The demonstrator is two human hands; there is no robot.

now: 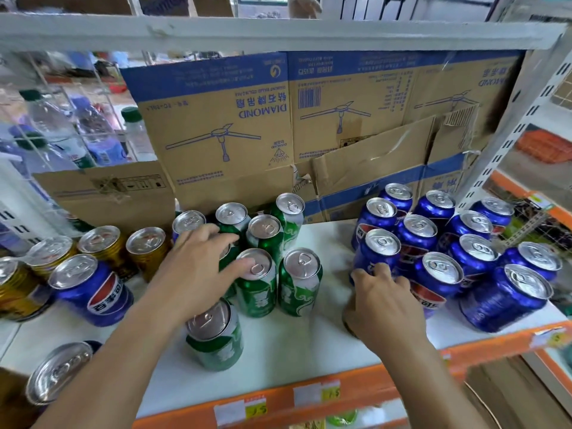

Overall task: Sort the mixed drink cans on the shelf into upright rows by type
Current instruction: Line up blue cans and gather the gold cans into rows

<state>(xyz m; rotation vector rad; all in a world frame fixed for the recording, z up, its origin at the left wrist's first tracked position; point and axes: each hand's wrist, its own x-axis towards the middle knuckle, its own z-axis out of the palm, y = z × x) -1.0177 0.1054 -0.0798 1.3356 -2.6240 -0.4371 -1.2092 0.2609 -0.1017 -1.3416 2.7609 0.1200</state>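
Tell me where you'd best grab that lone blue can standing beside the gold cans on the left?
Probably round the side wall of the blue can, at mid-height, coming from the front. It stands upright; gold cans crowd behind and left of it, while its front looks free.

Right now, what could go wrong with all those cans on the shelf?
1. The left hand reaches into the tightly packed green cans; a bump could topple several.
2. The lone green can stands right beside the left forearm, so the arm might knock it towards the front edge of the shelf.
3. The right hand touches a blue can; pushing that cluster might shove the front-right blue can off.
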